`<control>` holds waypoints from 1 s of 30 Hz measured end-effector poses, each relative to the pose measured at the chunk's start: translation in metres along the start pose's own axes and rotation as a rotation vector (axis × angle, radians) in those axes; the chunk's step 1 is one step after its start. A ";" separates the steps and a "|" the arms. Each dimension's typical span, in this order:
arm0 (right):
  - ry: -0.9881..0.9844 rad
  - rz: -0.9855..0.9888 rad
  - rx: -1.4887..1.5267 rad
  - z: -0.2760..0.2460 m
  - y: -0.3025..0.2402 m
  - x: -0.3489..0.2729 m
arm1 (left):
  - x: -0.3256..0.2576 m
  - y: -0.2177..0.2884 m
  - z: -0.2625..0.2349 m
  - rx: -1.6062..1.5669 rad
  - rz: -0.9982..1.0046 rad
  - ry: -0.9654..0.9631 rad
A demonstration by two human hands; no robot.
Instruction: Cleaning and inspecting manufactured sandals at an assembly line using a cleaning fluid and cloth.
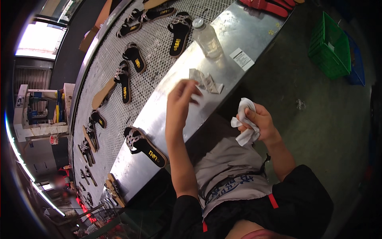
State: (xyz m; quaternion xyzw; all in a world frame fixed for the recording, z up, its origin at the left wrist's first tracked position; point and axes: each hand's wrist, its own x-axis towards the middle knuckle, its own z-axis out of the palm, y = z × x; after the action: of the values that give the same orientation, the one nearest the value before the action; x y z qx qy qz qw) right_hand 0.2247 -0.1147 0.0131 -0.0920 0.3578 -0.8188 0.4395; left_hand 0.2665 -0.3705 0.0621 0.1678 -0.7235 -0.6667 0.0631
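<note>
My right hand (260, 121) is closed around a crumpled white cloth (247, 133), held in front of my grey apron (227, 167). My left hand (184, 95) hovers over the metal ledge with loosely bent fingers apart and nothing visible in them. Close beyond its fingertips lies a crumpled, stained cloth (209, 82). A black sandal (147, 149) with a patterned strap rests on the ledge beside my left forearm. Farther along stands a clear bottle (209, 40) with liquid in it, near a white printed label (241, 59).
Several sandals (126, 83) lie on the perforated conveyor belt (157, 51) beyond the metal ledge (159, 107). Red gloves (270, 6) lie at the ledge's far end. A green crate (328, 47) and a blue crate (358, 63) stand on the floor to the right.
</note>
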 end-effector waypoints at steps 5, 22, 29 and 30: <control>-0.151 -0.114 0.004 0.000 -0.015 -0.008 | 0.094 -0.009 0.029 0.541 0.454 0.422; 0.257 -0.253 -0.200 -0.016 -0.021 -0.031 | -0.040 -0.033 0.063 -0.125 0.086 -0.196; 0.230 -0.010 -0.330 -0.019 0.024 -0.035 | -0.107 -0.069 0.067 0.111 -0.219 -0.334; 0.233 0.011 -0.328 -0.020 0.028 -0.036 | -0.113 -0.073 0.066 0.095 -0.274 -0.338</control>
State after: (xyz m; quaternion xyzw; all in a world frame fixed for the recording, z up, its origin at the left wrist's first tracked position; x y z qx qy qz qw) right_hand 0.2552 -0.0863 -0.0145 -0.0649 0.5354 -0.7522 0.3786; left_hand 0.3632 -0.2756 -0.0013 0.1534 -0.7249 -0.6527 -0.1582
